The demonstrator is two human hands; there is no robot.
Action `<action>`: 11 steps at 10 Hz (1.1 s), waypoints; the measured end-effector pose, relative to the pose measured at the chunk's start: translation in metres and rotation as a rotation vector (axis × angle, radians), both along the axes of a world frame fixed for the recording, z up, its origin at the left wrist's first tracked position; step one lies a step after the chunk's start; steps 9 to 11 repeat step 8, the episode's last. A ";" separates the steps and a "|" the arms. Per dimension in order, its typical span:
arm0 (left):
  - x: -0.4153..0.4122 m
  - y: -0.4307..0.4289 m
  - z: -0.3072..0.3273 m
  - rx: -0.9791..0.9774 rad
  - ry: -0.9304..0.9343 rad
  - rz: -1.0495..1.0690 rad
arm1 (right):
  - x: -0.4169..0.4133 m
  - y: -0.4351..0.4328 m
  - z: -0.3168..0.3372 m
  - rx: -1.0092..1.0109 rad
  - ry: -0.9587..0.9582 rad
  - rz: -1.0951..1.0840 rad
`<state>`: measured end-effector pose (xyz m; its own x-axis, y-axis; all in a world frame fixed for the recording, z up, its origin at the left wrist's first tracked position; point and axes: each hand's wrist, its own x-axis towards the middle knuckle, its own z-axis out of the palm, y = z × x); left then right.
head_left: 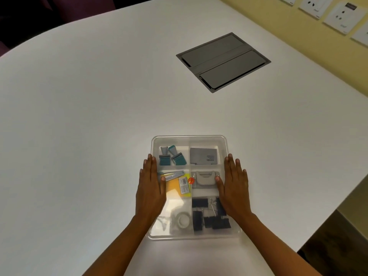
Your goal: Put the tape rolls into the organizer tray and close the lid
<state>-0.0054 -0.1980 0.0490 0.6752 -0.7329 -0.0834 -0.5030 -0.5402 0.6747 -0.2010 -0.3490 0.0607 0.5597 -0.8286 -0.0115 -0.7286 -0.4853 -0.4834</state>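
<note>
Translucent lid [205,141] is on the organizer tray [152,237], both hands flat on top, fingers extended, gripping nothing. Left hand [152,188] presses the left edge, right hand [235,188] the right, tray straight between them on the bench [79,116]. Tape roll [182,220] sits in the near-left compartment, closer to the left hand. Whether the lid has seated can't be told; judging it wants an even downward press.

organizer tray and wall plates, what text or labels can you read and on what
"camlin", printed upside down to this view, on the grey box in the tray's far right compartment.
White label on the yellow pad: print too small to read.
Dark tag on a wall socket plate: blurred, unreadable.
Small marks low on the other socket plates: unreadable.
</note>
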 end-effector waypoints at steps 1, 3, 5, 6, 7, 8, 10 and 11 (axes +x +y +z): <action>0.000 -0.001 0.001 0.004 -0.003 0.010 | -0.001 0.000 -0.003 -0.001 -0.008 -0.005; -0.003 0.002 0.006 -0.021 0.037 -0.006 | -0.001 0.003 -0.001 0.019 -0.042 -0.009; -0.001 0.002 0.011 0.044 -0.009 0.000 | -0.004 0.006 0.008 0.004 -0.014 0.000; 0.004 0.004 0.015 0.115 -0.067 -0.018 | -0.003 0.003 0.015 -0.002 0.007 0.006; 0.007 0.001 0.035 0.070 -0.141 -0.001 | 0.006 -0.004 0.037 -0.081 0.009 -0.009; 0.016 -0.016 0.071 -0.027 -0.265 0.004 | 0.021 -0.022 0.069 -0.245 0.035 -0.009; 0.016 -0.016 0.071 -0.027 -0.265 0.004 | 0.021 -0.022 0.069 -0.245 0.035 -0.009; 0.016 -0.016 0.071 -0.027 -0.265 0.004 | 0.021 -0.022 0.069 -0.245 0.035 -0.009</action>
